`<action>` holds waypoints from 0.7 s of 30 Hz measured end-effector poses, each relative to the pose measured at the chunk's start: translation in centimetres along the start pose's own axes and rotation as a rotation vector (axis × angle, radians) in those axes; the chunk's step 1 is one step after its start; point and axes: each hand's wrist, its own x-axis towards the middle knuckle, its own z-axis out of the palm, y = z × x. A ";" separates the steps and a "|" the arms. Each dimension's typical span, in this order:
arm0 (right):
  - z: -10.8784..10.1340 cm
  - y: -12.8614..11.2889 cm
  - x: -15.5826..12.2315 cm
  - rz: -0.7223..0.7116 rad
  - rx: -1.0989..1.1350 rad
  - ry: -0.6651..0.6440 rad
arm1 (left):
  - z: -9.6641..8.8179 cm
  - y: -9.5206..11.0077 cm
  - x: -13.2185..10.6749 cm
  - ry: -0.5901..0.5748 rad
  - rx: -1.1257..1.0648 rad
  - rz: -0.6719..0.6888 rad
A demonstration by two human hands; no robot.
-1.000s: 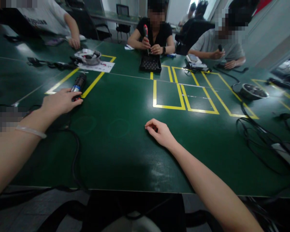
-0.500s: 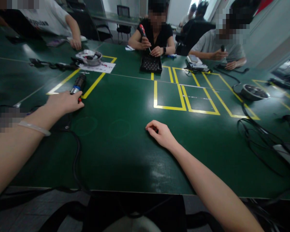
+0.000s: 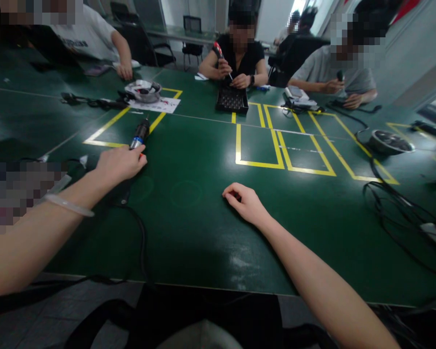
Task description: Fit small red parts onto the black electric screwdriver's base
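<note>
Probably stiff and fairly heavy, the electric screwdriver point(image 3: 139, 134) lies on the table point(image 3: 203, 232), best held round its dark barrel. The left hand point(image 3: 119, 164) covers its near end, and I cannot tell whether the grip is clamped. The right hand point(image 3: 245, 201) rests curled together, empty.

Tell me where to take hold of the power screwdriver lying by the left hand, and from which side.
Best wrap the thick black barrel of the power screwdriver, just past its blue band, coming from above on the near side. It lies flat on the table pointing away, with its near end under the left hand.
</note>
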 end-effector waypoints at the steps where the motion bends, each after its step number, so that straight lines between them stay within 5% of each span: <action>1: 0.0 0.0 0.0 0.000 -0.001 0.000 | -0.1 0.9 -0.7 0.003 -0.003 0.021; 14: 0.1 -0.3 -0.2 -0.001 0.035 -0.002 | -4.4 16.1 -10.5 0.140 0.038 0.276; 21: 0.2 -0.4 -0.3 0.026 0.097 -0.006 | -5.2 19.8 -12.4 0.108 -0.071 0.372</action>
